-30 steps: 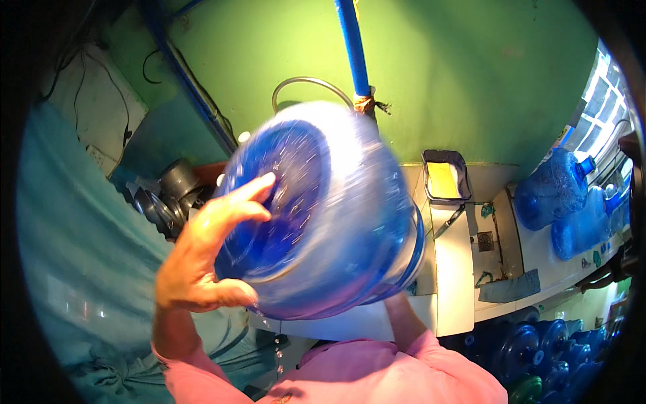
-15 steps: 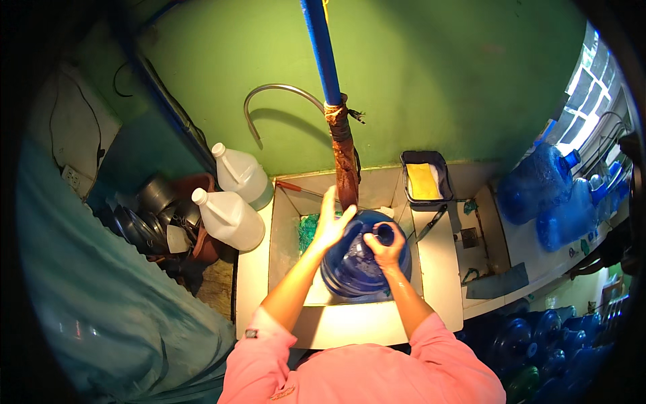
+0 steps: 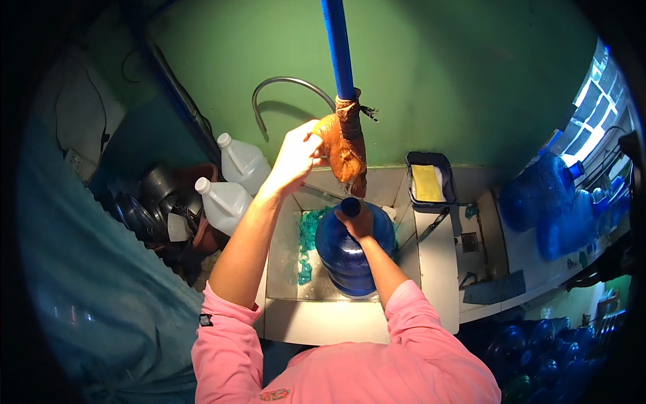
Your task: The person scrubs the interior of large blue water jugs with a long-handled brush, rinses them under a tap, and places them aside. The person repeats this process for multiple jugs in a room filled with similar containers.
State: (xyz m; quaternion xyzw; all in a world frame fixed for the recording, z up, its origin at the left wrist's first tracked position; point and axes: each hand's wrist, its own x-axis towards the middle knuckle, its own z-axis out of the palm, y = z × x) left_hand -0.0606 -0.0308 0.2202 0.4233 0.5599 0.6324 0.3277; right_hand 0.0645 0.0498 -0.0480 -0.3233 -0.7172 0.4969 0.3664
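Note:
My left hand point(image 3: 297, 160) is raised and pinches the side of a wet-looking brown cloth sleeve point(image 3: 344, 155), tied round the lower end of a blue pipe point(image 3: 338, 50). The sleeve bulges toward my fingers, and its lower end hangs just above a large blue water jug point(image 3: 350, 256). Upright in the tiled basin point(image 3: 282, 269), the jug has its mouth turned up under the sleeve. My right hand point(image 3: 359, 221) is wrapped round the jug's neck. A bright glint shows between sleeve and mouth; whether it is running water I cannot tell. Green netting point(image 3: 308, 232) lies left of the jug.
Two whitish plastic jugs point(image 3: 225, 205) stand left of the basin. To its right are a black tub point(image 3: 431, 178) with a yellow sponge or cloth, a knife point(image 3: 434, 224) and a second basin point(image 3: 488, 236). More blue jugs point(image 3: 538, 195) stand at far right. A curved metal tube point(image 3: 289, 79) arches behind.
My left hand has left the jug and risen to the cloth sleeve, which now bulges leftward. The jug has gone from tilted to upright, its mouth now under the sleeve.

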